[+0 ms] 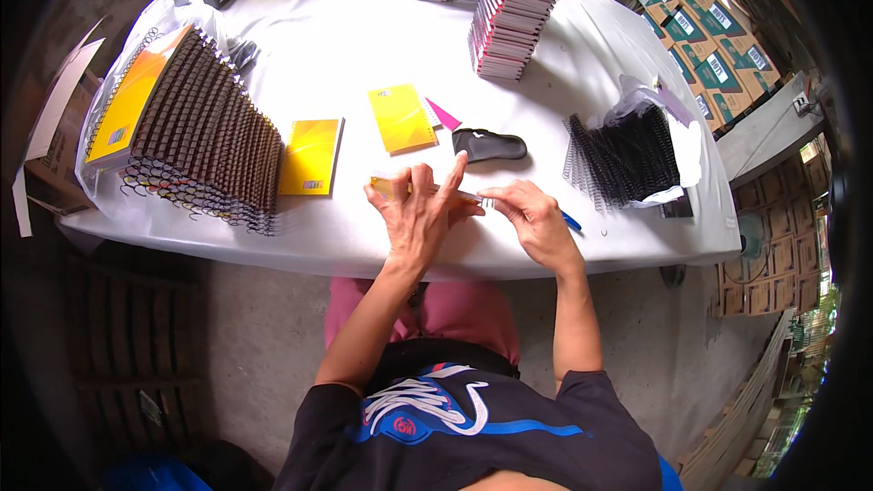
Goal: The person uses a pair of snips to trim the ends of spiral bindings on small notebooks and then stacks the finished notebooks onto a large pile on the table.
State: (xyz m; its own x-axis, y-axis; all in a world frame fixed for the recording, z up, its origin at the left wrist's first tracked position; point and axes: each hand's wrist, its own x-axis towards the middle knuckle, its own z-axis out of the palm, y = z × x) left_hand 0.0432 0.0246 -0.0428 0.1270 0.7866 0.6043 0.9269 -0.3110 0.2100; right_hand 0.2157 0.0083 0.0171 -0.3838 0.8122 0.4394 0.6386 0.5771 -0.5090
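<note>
White table [364, 45] was packed with notebook stacks. Left hand [416, 209] pinched a yellow notebook [386, 186], right hand [532, 218] gripped its wire coil [482, 198] between both hands. 2 yellow covers [311, 156] lay just beyond the left hand.

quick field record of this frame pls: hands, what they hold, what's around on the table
left hand: holds a yellow notebook on edge
right hand: pinches the notebook's wire end
table: white cover
left side: long row of bound notebooks
centre: two flat yellow notebooks, black pouch
right side: black wire coils
back: notebook stacks
</note>
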